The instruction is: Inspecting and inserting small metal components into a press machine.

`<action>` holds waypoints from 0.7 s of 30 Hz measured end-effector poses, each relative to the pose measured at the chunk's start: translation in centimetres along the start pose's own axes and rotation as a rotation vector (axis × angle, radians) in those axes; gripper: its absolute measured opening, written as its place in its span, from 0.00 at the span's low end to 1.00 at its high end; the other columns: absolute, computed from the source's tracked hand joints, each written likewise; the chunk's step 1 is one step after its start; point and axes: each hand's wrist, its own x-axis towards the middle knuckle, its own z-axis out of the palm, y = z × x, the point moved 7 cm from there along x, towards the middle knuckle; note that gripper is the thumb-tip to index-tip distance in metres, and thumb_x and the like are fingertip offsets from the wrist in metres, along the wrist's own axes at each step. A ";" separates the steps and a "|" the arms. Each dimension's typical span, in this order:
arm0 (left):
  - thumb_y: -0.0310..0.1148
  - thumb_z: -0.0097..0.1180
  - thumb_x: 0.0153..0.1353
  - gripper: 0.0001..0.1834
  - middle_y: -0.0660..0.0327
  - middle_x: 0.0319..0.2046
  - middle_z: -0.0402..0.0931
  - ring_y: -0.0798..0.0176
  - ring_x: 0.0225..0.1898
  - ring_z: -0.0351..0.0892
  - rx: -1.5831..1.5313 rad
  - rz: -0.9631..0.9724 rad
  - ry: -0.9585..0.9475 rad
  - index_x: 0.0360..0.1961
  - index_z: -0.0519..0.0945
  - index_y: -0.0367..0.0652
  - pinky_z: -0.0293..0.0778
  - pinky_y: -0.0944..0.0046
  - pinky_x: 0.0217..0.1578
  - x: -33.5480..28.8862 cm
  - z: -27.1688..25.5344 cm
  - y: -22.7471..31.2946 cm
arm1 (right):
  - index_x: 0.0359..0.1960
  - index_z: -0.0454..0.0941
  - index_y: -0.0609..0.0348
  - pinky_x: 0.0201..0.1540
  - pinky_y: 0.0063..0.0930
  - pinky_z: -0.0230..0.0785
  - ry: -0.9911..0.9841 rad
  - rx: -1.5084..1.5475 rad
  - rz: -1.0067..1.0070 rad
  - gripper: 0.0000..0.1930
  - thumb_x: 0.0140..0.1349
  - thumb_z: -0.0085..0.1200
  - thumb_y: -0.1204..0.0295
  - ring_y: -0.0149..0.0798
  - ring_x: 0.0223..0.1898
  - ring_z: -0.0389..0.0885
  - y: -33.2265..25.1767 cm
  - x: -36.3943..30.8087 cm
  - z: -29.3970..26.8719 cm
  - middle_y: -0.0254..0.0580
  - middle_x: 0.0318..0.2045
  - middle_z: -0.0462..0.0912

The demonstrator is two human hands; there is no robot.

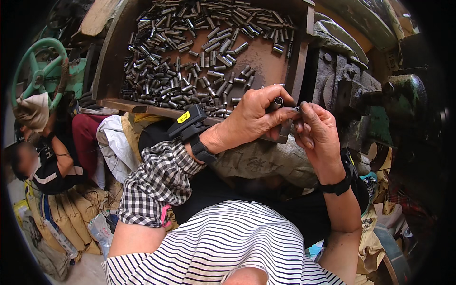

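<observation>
Metal tubes (225, 46), short, dark grey with shiny streaks, lie jumbled all over a brown tray (270, 66), packed pretty thick down its left side. Moving right, the left hand (254, 114) is partly curled around one held tube (278, 101) near the tray's near right corner, bright round rim and dark hole facing up. Right hand's (319, 129) basically closed, thumb and fingertips pinched against the left's; can't tell what's between them. Far right: grimy dark machine (401, 97).
</observation>
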 end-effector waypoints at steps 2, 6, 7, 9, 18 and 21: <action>0.34 0.56 0.66 0.13 0.62 0.27 0.80 0.76 0.21 0.78 -0.059 -0.020 -0.032 0.45 0.74 0.36 0.74 0.78 0.20 0.1 0.1 -0.1 | 0.30 0.78 0.63 0.11 0.12 0.52 0.014 -0.048 -0.043 0.14 0.68 0.53 0.63 0.18 0.09 0.62 -0.4 -0.1 -0.2 0.33 0.18 0.77; 0.33 0.55 0.66 0.13 0.58 0.28 0.80 0.73 0.21 0.79 -0.339 -0.050 -0.086 0.47 0.74 0.35 0.75 0.75 0.22 0.7 0.1 -0.2 | 0.30 0.78 0.63 0.11 0.12 0.51 0.012 -0.128 -0.108 0.15 0.68 0.53 0.63 0.18 0.09 0.62 -1.1 -0.3 -0.4 0.34 0.18 0.78; 0.32 0.55 0.66 0.13 0.58 0.28 0.80 0.72 0.21 0.79 -0.364 -0.092 -0.101 0.47 0.74 0.35 0.75 0.75 0.22 0.7 0.1 -0.5 | 0.30 0.77 0.63 0.11 0.12 0.52 0.000 -0.128 -0.116 0.15 0.68 0.54 0.63 0.18 0.09 0.62 -1.2 -0.4 -0.4 0.34 0.18 0.78; 0.33 0.56 0.66 0.13 0.58 0.30 0.80 0.73 0.20 0.77 -0.401 -0.131 -0.104 0.46 0.74 0.35 0.74 0.75 0.21 0.6 0.3 -0.7 | 0.31 0.77 0.63 0.11 0.12 0.52 -0.011 -0.092 -0.099 0.14 0.67 0.54 0.63 0.18 0.09 0.63 -1.1 -0.6 -0.1 0.34 0.18 0.78; 0.32 0.58 0.64 0.12 0.63 0.28 0.78 0.75 0.21 0.77 -0.215 -0.124 0.030 0.44 0.74 0.36 0.73 0.77 0.21 0.4 0.3 -1.1 | 0.32 0.78 0.61 0.11 0.13 0.53 0.088 -0.129 -0.117 0.12 0.68 0.53 0.65 0.18 0.10 0.64 -0.3 -0.7 -0.1 0.32 0.17 0.76; 0.31 0.58 0.64 0.12 0.62 0.29 0.78 0.73 0.23 0.78 -0.376 -0.177 0.033 0.45 0.75 0.36 0.73 0.76 0.22 0.3 0.6 -1.3 | 0.30 0.77 0.59 0.11 0.14 0.53 0.133 -0.283 -0.209 0.12 0.68 0.52 0.65 0.18 0.11 0.65 -0.8 -1.0 -0.4 0.30 0.17 0.75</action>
